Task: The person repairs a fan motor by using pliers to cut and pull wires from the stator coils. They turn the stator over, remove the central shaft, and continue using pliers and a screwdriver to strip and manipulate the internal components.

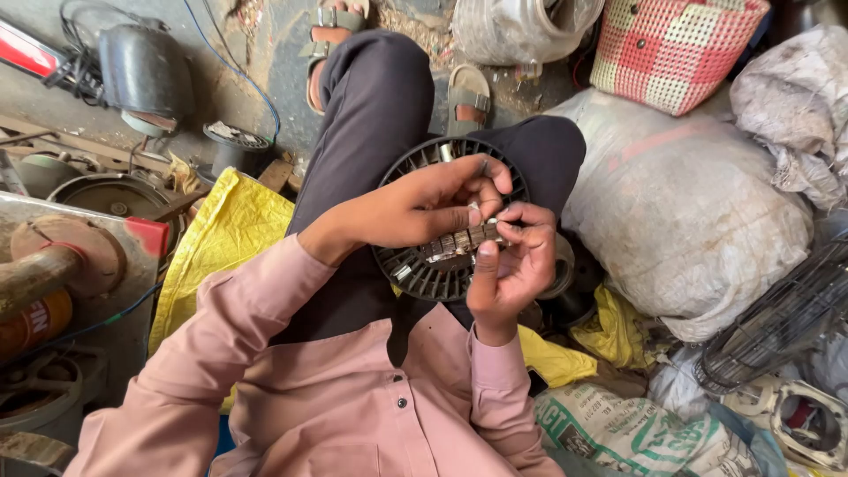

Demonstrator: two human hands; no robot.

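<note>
A round black finned motor part (424,274) rests on my lap, its ribbed ring facing up. My left hand (424,205) reaches across its top, fingers pinched on a short strip of small metal pieces (459,240) near the ring's centre. My right hand (512,265) comes up from below and grips the same strip between thumb and fingers. I sit with dark trousers and pink sleeves. The middle of the ring is partly hidden by both hands.
A yellow sack (225,234) lies to my left beside a rusty machine (62,256). Large grey sacks (689,212) and a wire fan guard (777,322) crowd the right. A red-and-cream woven basket (671,44) stands at the top. Sandalled feet (331,35) rest on the dirty floor.
</note>
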